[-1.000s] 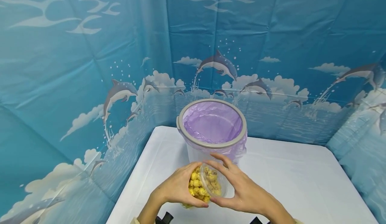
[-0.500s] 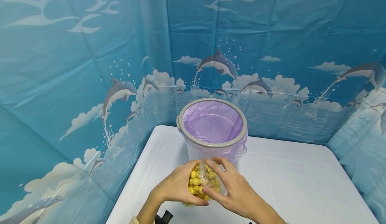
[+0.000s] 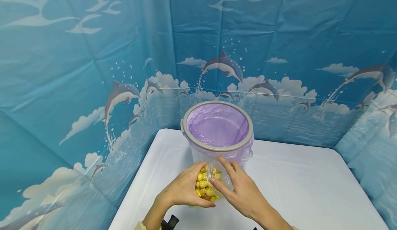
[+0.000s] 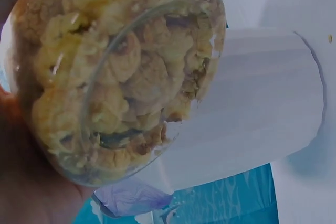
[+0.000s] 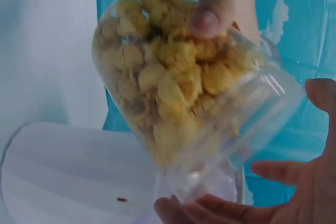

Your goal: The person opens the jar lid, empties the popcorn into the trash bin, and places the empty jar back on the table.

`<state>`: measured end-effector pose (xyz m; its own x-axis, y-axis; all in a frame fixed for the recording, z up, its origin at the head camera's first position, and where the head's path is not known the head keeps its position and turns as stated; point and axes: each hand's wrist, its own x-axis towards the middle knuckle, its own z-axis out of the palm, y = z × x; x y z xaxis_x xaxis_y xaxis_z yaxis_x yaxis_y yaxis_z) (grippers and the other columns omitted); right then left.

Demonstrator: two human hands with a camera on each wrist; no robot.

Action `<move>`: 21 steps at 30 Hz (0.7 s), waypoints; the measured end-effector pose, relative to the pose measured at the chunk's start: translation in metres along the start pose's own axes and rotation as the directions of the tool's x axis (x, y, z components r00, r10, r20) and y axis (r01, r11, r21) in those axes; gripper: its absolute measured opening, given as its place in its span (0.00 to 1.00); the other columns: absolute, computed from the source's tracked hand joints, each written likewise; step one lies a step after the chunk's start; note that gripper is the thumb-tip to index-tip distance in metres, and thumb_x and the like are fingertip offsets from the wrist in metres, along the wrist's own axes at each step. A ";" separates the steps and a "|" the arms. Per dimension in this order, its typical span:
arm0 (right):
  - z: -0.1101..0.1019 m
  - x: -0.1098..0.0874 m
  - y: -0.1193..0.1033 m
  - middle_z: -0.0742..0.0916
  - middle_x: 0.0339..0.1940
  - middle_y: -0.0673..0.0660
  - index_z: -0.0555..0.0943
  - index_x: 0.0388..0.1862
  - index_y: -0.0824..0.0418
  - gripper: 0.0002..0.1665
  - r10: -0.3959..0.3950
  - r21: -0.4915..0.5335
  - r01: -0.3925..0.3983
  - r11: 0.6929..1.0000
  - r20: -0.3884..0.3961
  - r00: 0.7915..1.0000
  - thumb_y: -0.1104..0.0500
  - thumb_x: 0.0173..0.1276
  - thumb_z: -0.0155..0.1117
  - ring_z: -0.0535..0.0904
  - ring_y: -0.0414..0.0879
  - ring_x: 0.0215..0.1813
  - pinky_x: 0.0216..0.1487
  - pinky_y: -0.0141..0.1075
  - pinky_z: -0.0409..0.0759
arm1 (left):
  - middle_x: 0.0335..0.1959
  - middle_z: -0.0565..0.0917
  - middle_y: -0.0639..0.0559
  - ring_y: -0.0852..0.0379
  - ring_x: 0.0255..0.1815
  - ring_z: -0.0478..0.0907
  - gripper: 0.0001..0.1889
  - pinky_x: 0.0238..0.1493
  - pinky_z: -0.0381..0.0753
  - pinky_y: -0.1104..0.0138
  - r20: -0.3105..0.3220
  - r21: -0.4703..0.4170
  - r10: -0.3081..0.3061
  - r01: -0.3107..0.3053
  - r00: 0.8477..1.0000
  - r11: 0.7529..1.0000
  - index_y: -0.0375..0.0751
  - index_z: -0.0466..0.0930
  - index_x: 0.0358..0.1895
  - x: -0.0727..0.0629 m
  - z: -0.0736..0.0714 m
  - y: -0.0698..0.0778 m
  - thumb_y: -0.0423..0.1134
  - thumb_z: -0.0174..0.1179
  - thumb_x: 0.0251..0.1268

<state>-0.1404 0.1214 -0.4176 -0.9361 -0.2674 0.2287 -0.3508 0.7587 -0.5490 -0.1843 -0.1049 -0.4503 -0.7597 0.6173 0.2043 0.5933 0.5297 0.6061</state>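
Tilted jar (image 3: 204, 184) near the bin (image 3: 217, 149), on its 6 o'clock side
Left hand (image 3: 183, 190) curls round the jar, holding it; right hand (image 3: 240, 190), fingers loosely spread, is at its clear end, toward 3 o'clock

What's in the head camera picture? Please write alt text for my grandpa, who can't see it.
A left hand holds a tilted clear jar of yellow, popcorn-like snacks, with the right hand at its top end. Beyond them, on a white table, stands a bin lined with a purple bag, before a blue dolphin backdrop.
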 end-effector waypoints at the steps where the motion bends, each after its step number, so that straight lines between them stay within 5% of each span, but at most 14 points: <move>1: 0.001 0.001 -0.001 0.81 0.58 0.49 0.66 0.80 0.42 0.41 0.009 -0.008 -0.009 1.000 0.010 1.000 0.31 0.73 0.60 0.79 0.40 0.47 0.42 0.39 0.81 | 0.60 0.79 0.56 0.66 0.50 0.77 0.56 0.49 0.82 0.71 0.001 0.005 0.003 -0.003 1.000 1.000 0.46 0.64 0.75 0.000 0.000 0.001 0.64 0.80 0.42; 7: -0.002 0.001 0.009 0.77 0.61 0.44 0.67 0.78 0.34 0.39 -0.157 0.023 0.156 0.987 0.067 0.985 0.32 0.71 0.64 0.78 0.39 0.53 0.45 0.40 0.83 | 0.58 0.77 0.59 0.68 0.49 0.76 0.55 0.49 0.81 0.73 0.048 -0.043 0.004 -0.002 0.999 0.999 0.52 0.62 0.76 -0.002 -0.002 0.001 0.62 0.81 0.43; 11: -0.010 0.001 0.020 0.71 0.73 0.44 0.64 0.80 0.35 0.41 -0.333 0.094 0.323 0.942 0.124 0.935 0.36 0.71 0.66 0.76 0.48 0.67 0.53 0.52 0.85 | 0.61 0.77 0.60 0.67 0.53 0.77 0.54 0.54 0.82 0.69 0.077 -0.075 0.023 -0.018 0.997 0.997 0.55 0.62 0.76 -0.004 -0.003 -0.003 0.63 0.81 0.43; 14: -0.014 0.000 0.024 0.64 0.81 0.49 0.62 0.81 0.38 0.44 -0.403 0.171 0.378 0.910 0.150 0.903 0.41 0.70 0.70 0.71 0.56 0.75 0.56 0.60 0.83 | 0.61 0.78 0.60 0.67 0.54 0.77 0.54 0.57 0.82 0.68 0.088 -0.084 0.033 -0.026 0.996 0.996 0.54 0.62 0.76 -0.004 -0.003 -0.004 0.62 0.81 0.43; 17: -0.015 -0.001 0.019 0.65 0.82 0.53 0.59 0.83 0.38 0.49 -0.330 0.168 0.308 0.936 0.121 0.936 0.40 0.69 0.71 0.72 0.61 0.74 0.55 0.64 0.82 | 0.61 0.78 0.60 0.67 0.54 0.78 0.55 0.56 0.82 0.68 0.085 -0.089 0.025 -0.018 0.996 0.996 0.52 0.63 0.76 -0.004 -0.002 -0.005 0.62 0.81 0.43; 21: -0.008 -0.002 0.005 0.78 0.67 0.51 0.61 0.82 0.37 0.49 -0.080 0.039 0.077 0.996 0.065 0.995 0.28 0.66 0.65 0.82 0.49 0.57 0.48 0.52 0.85 | 0.59 0.78 0.60 0.68 0.50 0.77 0.55 0.52 0.82 0.71 0.077 -0.088 0.004 0.002 0.997 0.996 0.50 0.63 0.75 -0.003 -0.001 -0.004 0.63 0.81 0.43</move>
<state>-0.1404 0.1305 -0.4140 -0.9048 -0.3651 0.2192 -0.4231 0.7121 -0.5602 -0.1843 -0.1093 -0.4529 -0.7345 0.6625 0.1473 0.5659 0.4781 0.6717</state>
